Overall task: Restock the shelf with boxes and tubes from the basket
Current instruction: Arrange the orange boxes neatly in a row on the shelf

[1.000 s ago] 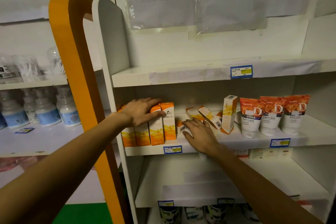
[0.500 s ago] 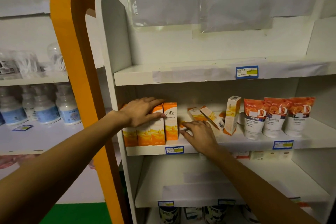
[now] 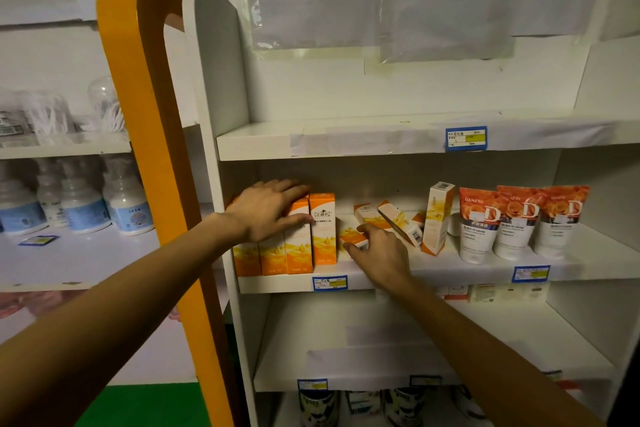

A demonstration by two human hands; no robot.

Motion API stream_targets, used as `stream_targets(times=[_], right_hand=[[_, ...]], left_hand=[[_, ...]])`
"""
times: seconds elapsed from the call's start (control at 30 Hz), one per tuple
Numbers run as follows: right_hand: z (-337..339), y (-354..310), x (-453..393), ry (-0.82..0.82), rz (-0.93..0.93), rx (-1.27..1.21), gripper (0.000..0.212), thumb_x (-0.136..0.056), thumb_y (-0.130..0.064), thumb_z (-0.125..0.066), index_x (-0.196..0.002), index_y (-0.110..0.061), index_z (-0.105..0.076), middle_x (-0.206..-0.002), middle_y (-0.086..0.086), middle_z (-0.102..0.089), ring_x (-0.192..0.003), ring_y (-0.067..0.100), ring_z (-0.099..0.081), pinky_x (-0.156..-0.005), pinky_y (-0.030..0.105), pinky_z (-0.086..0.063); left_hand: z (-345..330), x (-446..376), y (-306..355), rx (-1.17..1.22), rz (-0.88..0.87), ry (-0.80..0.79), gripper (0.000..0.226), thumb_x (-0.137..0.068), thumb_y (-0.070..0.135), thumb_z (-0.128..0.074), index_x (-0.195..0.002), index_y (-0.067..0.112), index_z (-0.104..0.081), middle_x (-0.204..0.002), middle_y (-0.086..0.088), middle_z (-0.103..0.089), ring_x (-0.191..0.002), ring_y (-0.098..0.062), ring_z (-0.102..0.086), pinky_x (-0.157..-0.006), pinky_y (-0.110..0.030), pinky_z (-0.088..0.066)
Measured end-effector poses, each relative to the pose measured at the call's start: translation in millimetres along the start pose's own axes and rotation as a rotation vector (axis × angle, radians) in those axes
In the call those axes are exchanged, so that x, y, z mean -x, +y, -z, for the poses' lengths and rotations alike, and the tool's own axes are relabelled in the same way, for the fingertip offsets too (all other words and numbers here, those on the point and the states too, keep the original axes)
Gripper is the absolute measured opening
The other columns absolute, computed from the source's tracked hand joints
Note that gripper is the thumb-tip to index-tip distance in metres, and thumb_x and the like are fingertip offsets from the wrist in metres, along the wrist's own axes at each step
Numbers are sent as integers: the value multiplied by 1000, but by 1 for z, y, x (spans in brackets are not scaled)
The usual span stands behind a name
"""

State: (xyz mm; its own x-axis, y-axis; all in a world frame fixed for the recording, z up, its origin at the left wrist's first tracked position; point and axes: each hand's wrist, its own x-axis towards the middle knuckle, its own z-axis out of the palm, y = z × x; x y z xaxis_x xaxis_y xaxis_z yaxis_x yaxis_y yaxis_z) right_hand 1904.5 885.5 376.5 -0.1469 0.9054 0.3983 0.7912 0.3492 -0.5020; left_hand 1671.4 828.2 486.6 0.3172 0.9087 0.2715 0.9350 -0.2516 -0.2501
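Several upright orange boxes [image 3: 322,229] stand in a row at the left end of the middle shelf [image 3: 450,269]. My left hand [image 3: 266,211] rests on the tops of this row, fingers straight, thumb against a box front. Just to the right, my right hand [image 3: 379,251] pinches a small lying orange box [image 3: 353,238] between thumb and fingers. Further lying boxes [image 3: 398,220] are heaped behind it, and one tall box [image 3: 437,218] leans upright. Three orange-and-white tubes [image 3: 479,224] stand to the right. The basket is out of view.
An orange curved side panel [image 3: 156,149] stands left of the shelf unit. White bottles [image 3: 128,208] fill the neighbouring shelf. The upper shelf [image 3: 346,140] and lower shelf [image 3: 415,357] carry blue price tags. Cans [image 3: 318,407] stand at the bottom.
My right hand has shifted slightly and its thumb and fingers have closed on the small lying box. My left hand has stayed on the row of upright boxes.
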Motion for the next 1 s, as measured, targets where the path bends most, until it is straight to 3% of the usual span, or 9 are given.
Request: stream_targets(times=[0.1, 0.2, 0.27, 0.43, 0.57, 0.67, 0.8, 0.93, 1.0], right_hand=[[7, 1, 1, -26, -75, -49, 53, -85, -52, -66, -126, -19, -62, -115, 1, -68, -102, 21, -63, -83, 33, -53], [9, 2, 0, -75, -89, -17, 61, -76, -69, -51, -106, -19, -68, -104, 3, -67, -94, 21, -60, -82, 38, -55], [6, 4, -3, -98, -112, -16, 67, -74, -74, -44, -105, -20, -67, -103, 3, -66, -96, 22, -59, -83, 41, -55], [10, -1, 0, -126, -157, -92, 38, -85, -57, -62, -98, -22, -67, -91, 0, -67, -86, 18, -61, -77, 36, -55], [15, 5, 1, -75, -213, -300, 35, -82, -39, -73, -112, -25, -62, -104, -2, -64, -93, 17, -57, -75, 31, -46], [15, 12, 4, -40, -279, -507, 33, -87, -28, -71, -117, -22, -59, -120, 3, -61, -103, 19, -54, -84, 32, -46], [20, 19, 7, 8, -371, -652, 36, -91, -26, -69, -125, -19, -60, -134, 6, -56, -119, 27, -53, -99, 40, -48], [33, 15, 9, -15, -532, -980, 37, -91, -16, -67, -126, -15, -59, -125, 7, -59, -103, 22, -56, -65, 25, -47], [35, 12, 11, -78, -547, -1145, 35, -90, -8, -66, -125, -13, -60, -125, 10, -63, -106, 25, -62, -64, 27, -51]], left_hand=[[-1, 3, 0, -26, -2, -21, 82, -88, 76, -17, -156, 31, -18, -157, -2, -36, -139, -25, -41, -113, -45, -34], [-8, 7, -2, -16, 1, -2, 78, -91, 75, -17, -156, 32, -14, -156, -3, -37, -137, -25, -44, -111, -44, -38], [-10, 6, -2, -2, 13, 8, 77, -92, 74, -19, -156, 31, -16, -156, -3, -38, -137, -26, -44, -111, -44, -38], [-6, 4, -2, 18, 26, -31, 86, -85, 79, -12, -156, 30, -18, -156, -3, -37, -138, -26, -42, -112, -44, -36], [-6, 4, -1, 14, 26, -31, 85, -85, 78, -12, -156, 30, -19, -156, -2, -37, -139, -25, -42, -113, -44, -33], [-6, 4, 0, 12, 28, -25, 85, -85, 77, -13, -156, 31, -19, -156, -2, -37, -139, -25, -42, -113, -45, -34], [-6, 4, -1, 30, 34, -35, 97, -76, 85, -2, -156, 32, -18, -157, -2, -37, -139, -26, -41, -114, -46, -34], [-4, 4, 0, 28, 45, -32, 103, -72, 87, 3, -156, 31, -18, -157, -3, -37, -140, -27, -40, -116, -48, -28], [-4, 5, 1, 24, 45, -36, 106, -70, 87, 6, -156, 30, -19, -157, -3, -37, -141, -27, -39, -117, -48, -26]])
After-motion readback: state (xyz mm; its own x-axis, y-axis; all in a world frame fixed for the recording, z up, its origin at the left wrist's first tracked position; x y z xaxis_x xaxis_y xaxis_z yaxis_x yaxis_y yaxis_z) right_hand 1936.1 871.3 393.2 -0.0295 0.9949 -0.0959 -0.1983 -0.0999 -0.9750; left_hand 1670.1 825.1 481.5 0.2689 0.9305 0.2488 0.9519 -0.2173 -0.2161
